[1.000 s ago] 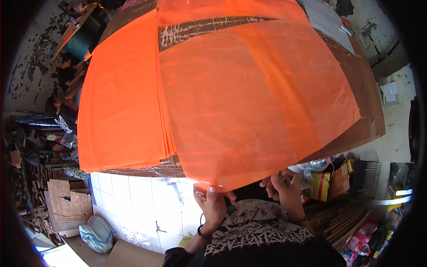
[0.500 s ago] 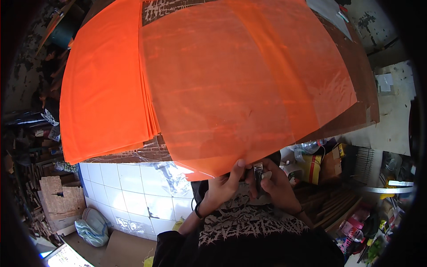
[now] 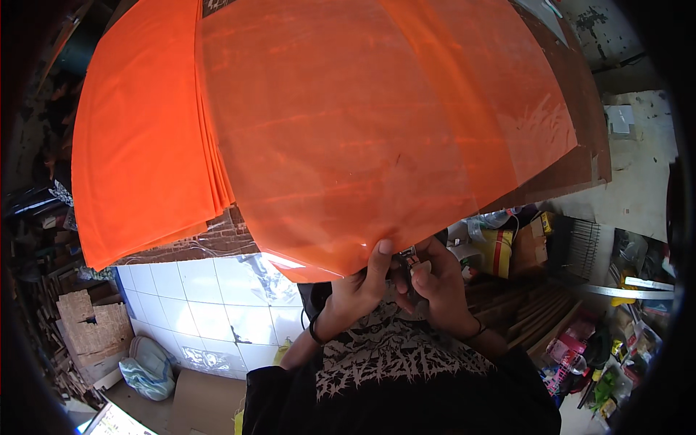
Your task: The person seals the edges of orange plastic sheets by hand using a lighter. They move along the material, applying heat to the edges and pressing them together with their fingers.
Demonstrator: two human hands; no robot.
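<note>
A translucent orange plastic sheet [image 3: 348, 130] spreads across a brown board in front of me. My left hand [image 3: 357, 291] pinches its near edge, thumb on top and fingers underneath. Close beside it, my right hand [image 3: 439, 288] grips a small shiny metal tool that looks like a nail clipper [image 3: 410, 256]. The clipper's head is at the sheet's near edge; whether it touches the sheet I cannot tell. Left of the sheet lies a layered stack of brighter orange sheets [image 3: 141, 138], its folded edges fanned along the right side.
The brown board [image 3: 196, 239] shows under the sheets. White floor tiles [image 3: 203, 290] lie below on the left, with a striped sack [image 3: 147, 371] and scrap wood [image 3: 94, 326]. Wooden strips [image 3: 515, 308], a yellow box [image 3: 496, 254] and a wire rack [image 3: 580, 250] crowd the right.
The sheets and board appear shifted slightly left and up in view. Both hands have come a little closer together, and the clipper has moved left and up against the sheet's edge.
</note>
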